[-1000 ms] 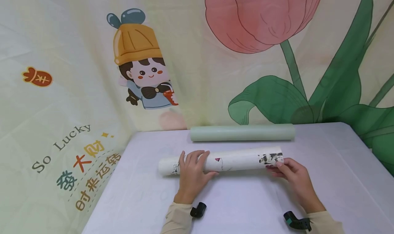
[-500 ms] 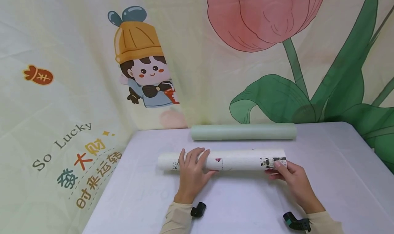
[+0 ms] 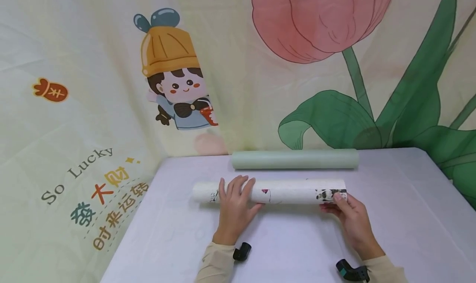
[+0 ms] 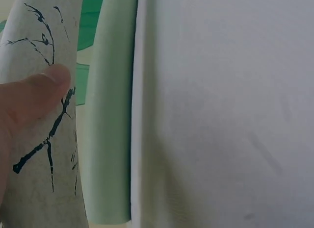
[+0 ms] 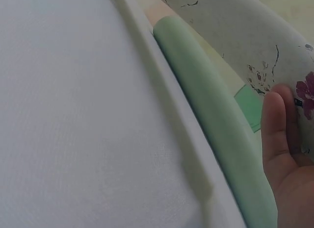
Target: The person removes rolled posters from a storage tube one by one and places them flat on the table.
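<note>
Facing a printed backdrop (image 3: 238, 89), over a white desk (image 3: 290, 241), holds a patterned white roll (image 3: 290, 191) level, nearer than the green roll (image 3: 295, 159), clamped toward one end by the left hand (image 3: 236, 215), pinched at the other by the right hand (image 3: 355, 223), probably for balance.

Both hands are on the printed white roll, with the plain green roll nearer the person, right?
No, the plain green roll lies beyond the printed white roll, as the head view shows; left hand and right hand are on the white roll.
</note>
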Demonstrator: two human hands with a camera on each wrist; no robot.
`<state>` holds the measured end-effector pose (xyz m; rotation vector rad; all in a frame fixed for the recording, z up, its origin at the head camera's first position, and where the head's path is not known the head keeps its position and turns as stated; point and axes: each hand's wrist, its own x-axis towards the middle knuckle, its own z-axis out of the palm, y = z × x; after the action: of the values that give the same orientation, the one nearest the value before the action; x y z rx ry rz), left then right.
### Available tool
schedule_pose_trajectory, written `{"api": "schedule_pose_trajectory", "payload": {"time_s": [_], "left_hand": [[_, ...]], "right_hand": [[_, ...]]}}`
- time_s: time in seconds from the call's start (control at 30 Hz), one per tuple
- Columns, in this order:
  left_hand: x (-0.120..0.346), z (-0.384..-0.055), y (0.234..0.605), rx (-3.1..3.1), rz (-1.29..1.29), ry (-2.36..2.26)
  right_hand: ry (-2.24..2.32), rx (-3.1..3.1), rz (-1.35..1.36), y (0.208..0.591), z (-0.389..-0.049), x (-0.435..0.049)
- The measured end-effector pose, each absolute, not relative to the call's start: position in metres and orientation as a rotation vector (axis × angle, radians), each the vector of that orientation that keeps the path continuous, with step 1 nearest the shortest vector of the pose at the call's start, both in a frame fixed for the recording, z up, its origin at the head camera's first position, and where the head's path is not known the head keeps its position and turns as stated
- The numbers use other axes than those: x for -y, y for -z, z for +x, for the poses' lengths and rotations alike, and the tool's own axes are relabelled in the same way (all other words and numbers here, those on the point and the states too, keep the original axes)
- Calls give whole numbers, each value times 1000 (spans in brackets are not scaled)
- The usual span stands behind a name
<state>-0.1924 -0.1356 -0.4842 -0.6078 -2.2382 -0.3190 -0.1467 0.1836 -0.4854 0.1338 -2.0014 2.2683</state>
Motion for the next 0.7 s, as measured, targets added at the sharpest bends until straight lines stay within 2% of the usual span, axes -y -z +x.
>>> {"api": "schedule_pose_trajectory", "payload": {"time_s": [0.7], "left_hand": [[87,-192,453,2375,-566,150]], "right_hand": [[-2422,1635,226,482,-143,-179]]}}
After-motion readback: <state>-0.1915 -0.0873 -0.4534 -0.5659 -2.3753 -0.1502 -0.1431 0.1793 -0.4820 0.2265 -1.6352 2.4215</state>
